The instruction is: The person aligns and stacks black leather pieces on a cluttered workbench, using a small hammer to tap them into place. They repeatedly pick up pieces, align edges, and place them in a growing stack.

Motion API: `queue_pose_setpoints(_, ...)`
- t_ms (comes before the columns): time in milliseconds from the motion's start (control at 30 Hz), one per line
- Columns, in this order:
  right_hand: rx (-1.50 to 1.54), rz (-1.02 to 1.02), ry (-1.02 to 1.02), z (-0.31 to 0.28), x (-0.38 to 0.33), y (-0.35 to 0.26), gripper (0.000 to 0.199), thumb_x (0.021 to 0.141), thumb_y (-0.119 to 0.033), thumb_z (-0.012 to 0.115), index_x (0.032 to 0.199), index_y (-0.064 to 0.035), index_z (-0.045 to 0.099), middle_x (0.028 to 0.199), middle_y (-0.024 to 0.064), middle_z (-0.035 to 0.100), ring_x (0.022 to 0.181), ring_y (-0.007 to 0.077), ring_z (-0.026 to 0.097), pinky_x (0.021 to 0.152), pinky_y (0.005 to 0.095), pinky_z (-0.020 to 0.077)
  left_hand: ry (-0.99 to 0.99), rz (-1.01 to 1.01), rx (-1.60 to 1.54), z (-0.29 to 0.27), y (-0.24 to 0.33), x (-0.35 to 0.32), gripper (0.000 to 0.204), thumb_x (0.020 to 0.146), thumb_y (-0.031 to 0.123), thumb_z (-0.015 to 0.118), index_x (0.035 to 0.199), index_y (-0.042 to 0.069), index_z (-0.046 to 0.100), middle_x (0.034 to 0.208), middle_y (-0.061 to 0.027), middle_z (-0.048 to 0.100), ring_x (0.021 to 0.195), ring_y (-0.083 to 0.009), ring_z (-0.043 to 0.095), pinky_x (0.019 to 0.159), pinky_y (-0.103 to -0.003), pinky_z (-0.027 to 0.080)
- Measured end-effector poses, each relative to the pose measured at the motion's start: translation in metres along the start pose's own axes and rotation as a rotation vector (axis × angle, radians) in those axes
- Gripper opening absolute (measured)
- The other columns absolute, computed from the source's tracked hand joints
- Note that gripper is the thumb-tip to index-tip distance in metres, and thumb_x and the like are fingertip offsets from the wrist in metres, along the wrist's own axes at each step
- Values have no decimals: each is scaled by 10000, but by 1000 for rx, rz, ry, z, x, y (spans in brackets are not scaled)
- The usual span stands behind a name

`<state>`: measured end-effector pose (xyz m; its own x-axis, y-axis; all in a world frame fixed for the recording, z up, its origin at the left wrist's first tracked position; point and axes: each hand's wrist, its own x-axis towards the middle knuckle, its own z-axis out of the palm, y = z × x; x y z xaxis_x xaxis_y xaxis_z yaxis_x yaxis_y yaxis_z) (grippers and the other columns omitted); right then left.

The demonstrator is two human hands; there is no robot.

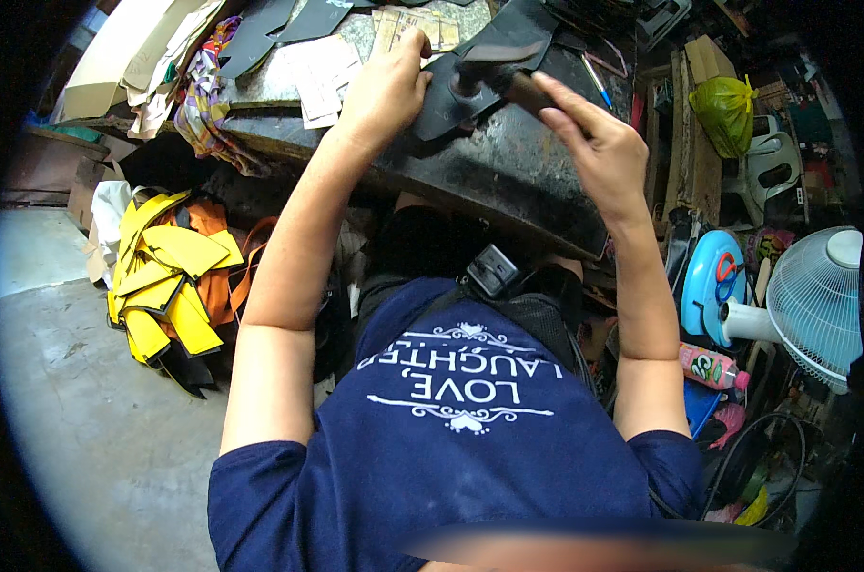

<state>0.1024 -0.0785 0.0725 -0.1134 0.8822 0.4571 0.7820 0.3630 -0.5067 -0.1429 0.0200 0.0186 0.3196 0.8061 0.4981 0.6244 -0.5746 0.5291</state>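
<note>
My right hand (599, 148) is closed round the handle of a hammer (525, 93). The hammer's head is smeared by motion and hangs over a black sheet piece (441, 116) on the dark worktable (508, 181). At the left edge of that piece is my left hand (389, 81), its fingers curled in and the thumb against the material. Part of its grip is hidden behind the hand. Beside the left hand lie pale paper pieces (317, 76). More black cut sheets (255, 43) rest farther left on the table.
Yellow pieces with black edges (170, 253) are heaped over an orange bag at the left. On the right stand a white fan (818, 296), a pink bottle (713, 365) and a yellow-green plastic bag (722, 114). A pen (596, 79) lies by the table's right side.
</note>
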Motion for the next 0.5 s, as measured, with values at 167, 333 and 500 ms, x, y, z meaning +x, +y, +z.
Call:
queue_pose_setpoints(167,-14,-80,47,5,-5,0,336,935,-367,645,1261,-291,676,1001,64,737,804,258,720,683,346,566,1,-27,84,-2,3,0,310,906,131,636,1163,70,473,985,-207,652,903,-424,644,766,-489,511)
queue_pose_setpoints(333,-278,-94,1,-10,-10,0,340,920,-382,646,1252,-316,677,859,49,706,713,254,685,589,342,523,-27,-53,159,-2,6,-1,291,916,153,625,1157,85,476,990,-197,665,895,-421,654,753,-495,516)
queue_pose_setpoints(500,216,-98,200,-3,-11,3,378,895,-253,710,1271,-268,673,935,86,721,688,249,666,629,336,533,-5,-78,152,-3,9,-1,281,904,146,636,1139,84,495,963,-179,675,879,-406,660,746,-481,523)
